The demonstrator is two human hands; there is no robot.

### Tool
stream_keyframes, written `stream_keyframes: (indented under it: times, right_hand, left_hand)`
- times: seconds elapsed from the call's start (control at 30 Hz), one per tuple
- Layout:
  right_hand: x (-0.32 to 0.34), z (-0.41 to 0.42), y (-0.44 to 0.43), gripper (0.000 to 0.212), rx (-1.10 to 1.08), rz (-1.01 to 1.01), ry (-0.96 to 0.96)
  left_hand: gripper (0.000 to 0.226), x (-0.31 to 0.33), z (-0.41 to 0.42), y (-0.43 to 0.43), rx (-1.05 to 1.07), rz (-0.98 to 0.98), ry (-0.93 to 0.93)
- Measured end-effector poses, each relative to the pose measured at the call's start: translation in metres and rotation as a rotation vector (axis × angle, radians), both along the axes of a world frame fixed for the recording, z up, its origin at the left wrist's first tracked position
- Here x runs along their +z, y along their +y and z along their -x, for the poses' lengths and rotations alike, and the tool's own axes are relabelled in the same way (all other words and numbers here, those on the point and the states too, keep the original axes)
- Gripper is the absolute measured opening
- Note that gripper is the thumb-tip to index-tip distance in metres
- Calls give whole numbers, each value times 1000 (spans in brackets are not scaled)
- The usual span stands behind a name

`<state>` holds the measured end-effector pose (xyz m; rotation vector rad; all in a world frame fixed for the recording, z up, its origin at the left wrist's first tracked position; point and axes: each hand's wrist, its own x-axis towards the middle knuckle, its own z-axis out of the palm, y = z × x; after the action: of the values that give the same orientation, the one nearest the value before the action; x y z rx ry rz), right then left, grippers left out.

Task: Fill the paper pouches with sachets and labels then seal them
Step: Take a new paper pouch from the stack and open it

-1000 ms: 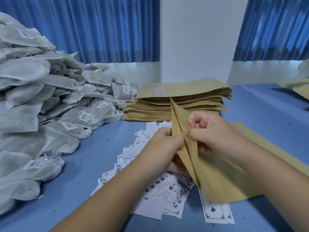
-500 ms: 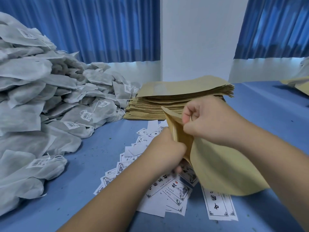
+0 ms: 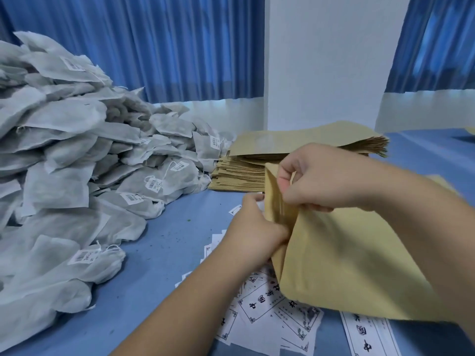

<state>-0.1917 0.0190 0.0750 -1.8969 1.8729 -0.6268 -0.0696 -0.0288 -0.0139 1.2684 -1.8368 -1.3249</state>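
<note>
Both hands grip one pouch [image 3: 347, 265] at centre right: the left hand [image 3: 253, 227] and right hand [image 3: 321, 176] pinch its mouth. Sachets [image 3: 77, 155] fill the left

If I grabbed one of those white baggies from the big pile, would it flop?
Probably yes: the sachets sag and mould over each other, so one would likely droop. They seem light, being thin cloth. Their tags on strings might tangle.

Left grip [image 3: 254, 228], right grip [image 3: 323, 176] on pouch [image 3: 354, 268]
</note>
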Motion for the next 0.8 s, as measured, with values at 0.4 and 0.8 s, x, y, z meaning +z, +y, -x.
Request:
stream_keyframes:
  times: [0.4, 0.8]
  right_hand:
    - [-27, 5, -15, 16, -83, -13, -273]
    - [-65, 23, -15, 3, -27, 57, -775]
  left_hand:
    - [23, -8, 4, -2, 79, 795, 4]
    - [45, 16, -18, 6, -209, 105, -119]
